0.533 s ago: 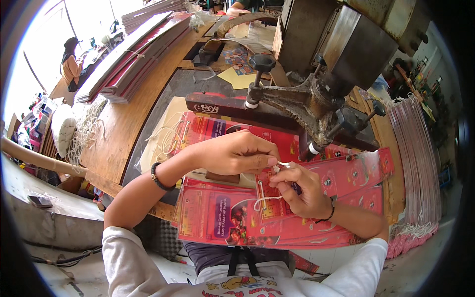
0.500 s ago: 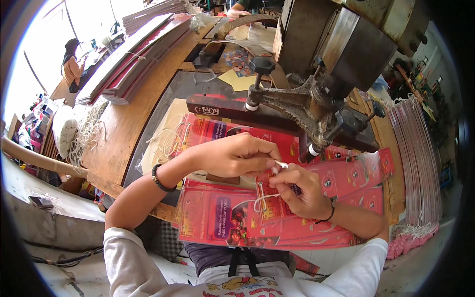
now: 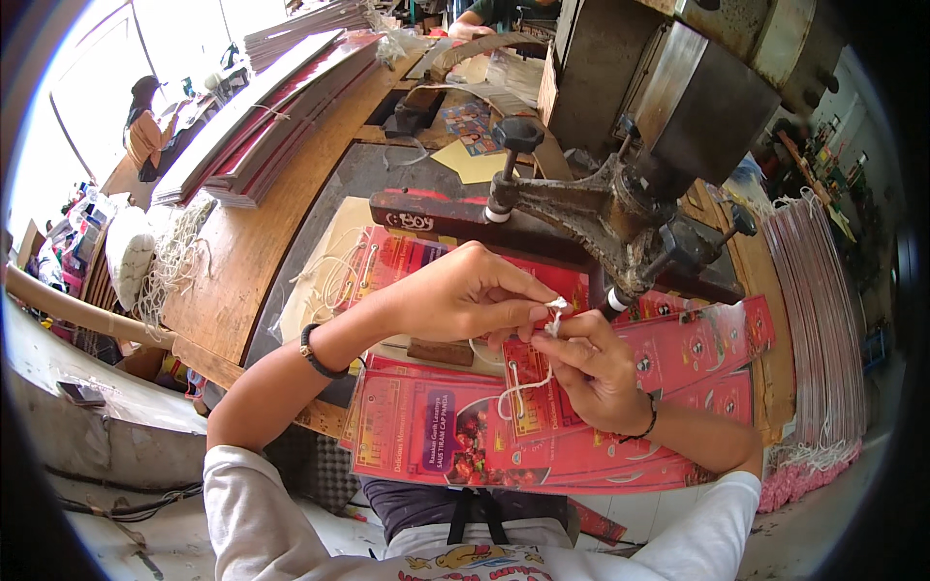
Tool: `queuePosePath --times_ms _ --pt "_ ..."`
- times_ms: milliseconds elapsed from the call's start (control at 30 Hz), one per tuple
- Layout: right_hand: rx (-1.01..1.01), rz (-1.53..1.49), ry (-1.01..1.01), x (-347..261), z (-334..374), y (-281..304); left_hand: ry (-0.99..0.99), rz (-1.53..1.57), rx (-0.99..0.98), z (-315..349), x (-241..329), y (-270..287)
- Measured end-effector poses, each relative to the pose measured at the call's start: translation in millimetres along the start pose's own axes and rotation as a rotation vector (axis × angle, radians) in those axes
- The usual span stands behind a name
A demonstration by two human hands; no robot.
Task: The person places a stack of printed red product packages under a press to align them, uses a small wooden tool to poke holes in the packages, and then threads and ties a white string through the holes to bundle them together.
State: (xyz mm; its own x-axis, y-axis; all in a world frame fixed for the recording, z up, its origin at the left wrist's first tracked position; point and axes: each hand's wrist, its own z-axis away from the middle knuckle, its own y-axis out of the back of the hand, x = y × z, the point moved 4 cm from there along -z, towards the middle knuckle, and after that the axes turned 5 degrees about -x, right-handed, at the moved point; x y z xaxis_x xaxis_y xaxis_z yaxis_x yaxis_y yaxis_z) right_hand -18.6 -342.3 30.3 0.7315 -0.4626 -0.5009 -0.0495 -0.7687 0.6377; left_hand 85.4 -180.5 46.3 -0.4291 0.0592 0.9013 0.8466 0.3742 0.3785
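Note:
My left hand [image 3: 480,298] and my right hand [image 3: 593,366] come close together above the red printed sheets. Both pinch a white cord [image 3: 555,320] that is bunched or knotted between the fingertips. From there the cord hangs in a loop [image 3: 518,391] to a small red printed card [image 3: 526,373], threaded near its edge. Beneath my wrists lies a stack of larger red printed sheets [image 3: 407,426], glossy and overlapping. Past my left hand, another red sheet [image 3: 387,266] with white cord through it lies partly under the press.
A heavy metal press [image 3: 620,213] with black knobs stands over the table's far right. Long bundled stacks of board [image 3: 262,116] lie at the far left, beside loose white cords [image 3: 174,252]. Another tied stack [image 3: 814,300] is at right. Other people are in the background.
My fingertips have drawn slightly apart, and more of the bunched white cord shows between them. My left hand has tilted upward a little.

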Motion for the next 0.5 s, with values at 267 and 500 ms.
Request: queuePosePath --times_ms 267,500 --pt "-0.007 -0.053 0.07 2 2 -1 0.036 0.093 -0.038 -1 2 -5" --pt "0.142 -0.314 -0.063 13 10 -12 -0.14 0.027 -0.043 -3 -3 -4"
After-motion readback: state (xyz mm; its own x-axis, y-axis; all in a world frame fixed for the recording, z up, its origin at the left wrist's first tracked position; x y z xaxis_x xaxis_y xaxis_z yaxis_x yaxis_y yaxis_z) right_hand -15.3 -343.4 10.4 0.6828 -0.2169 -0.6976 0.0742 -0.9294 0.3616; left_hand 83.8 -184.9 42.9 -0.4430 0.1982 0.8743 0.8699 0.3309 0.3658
